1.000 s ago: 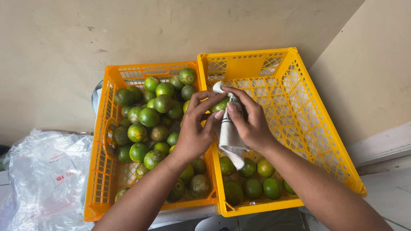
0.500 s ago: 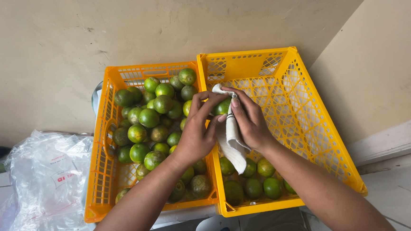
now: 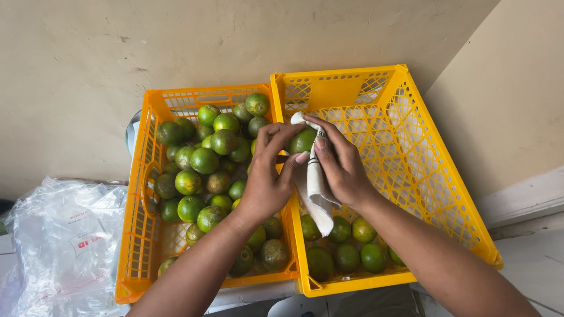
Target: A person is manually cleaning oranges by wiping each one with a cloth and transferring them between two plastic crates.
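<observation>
It looks like a simple produce-sorting corner, maybe the back of a small fruit shop or a home: two yellow plastic crates (image 3: pixel 387 171) stand side by side against a plain, stained beige wall (image 3: pixel 93 65), both holding green citrus fruits (image 3: pixel 204 160), with a crumpled clear plastic bag (image 3: pixel 66 250) beside them on pale tiles

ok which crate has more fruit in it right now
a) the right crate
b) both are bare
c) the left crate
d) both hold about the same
c) The left crate is piled with green fruit along most of its length, while the right crate has only a small cluster at its near end and bare mesh beyond, where the left hand and right hand hold one green fruit in a white cloth.
</observation>
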